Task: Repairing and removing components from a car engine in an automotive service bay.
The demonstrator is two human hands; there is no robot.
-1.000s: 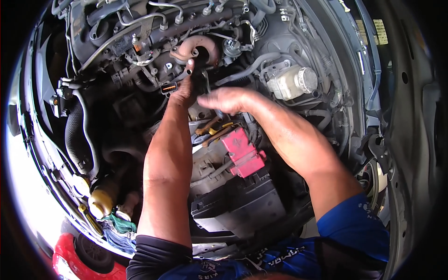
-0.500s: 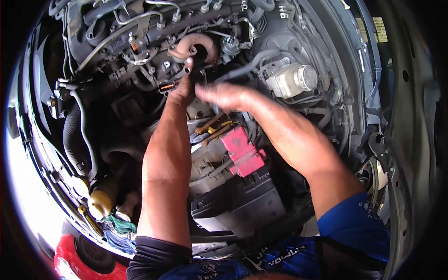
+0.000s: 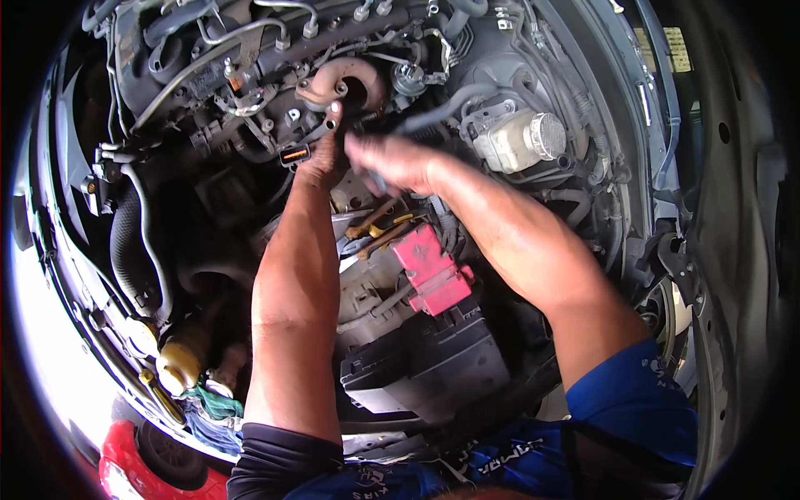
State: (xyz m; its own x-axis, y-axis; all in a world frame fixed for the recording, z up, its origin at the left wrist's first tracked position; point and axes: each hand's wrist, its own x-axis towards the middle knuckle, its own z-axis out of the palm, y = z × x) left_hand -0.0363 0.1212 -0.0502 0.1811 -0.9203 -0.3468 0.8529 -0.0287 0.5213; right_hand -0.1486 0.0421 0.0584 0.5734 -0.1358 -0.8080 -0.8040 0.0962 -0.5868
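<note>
Deep in an engine bay, my left hand reaches below a rusty curved metal pipe with a bolted flange. One digit stretches up towards that flange; the other fingers are hidden, so its grip does not show. Close beside its wrist is a black connector with an orange inside. My right hand is just to the right, smeared by motion, its fingers pointing at the left hand. Something dark and bluish shows blurred under its palm; I cannot make out whether it is held.
Wooden- and yellow-handled tools lie below the hands, by a red plastic cover and a black box. To the right sits a whitish fluid reservoir. A ribbed black hose and a cloth are at the left.
My right hand has shifted slightly, and a dark bluish patch now shows under its palm. My left hand stays at the same place below the pipe.
</note>
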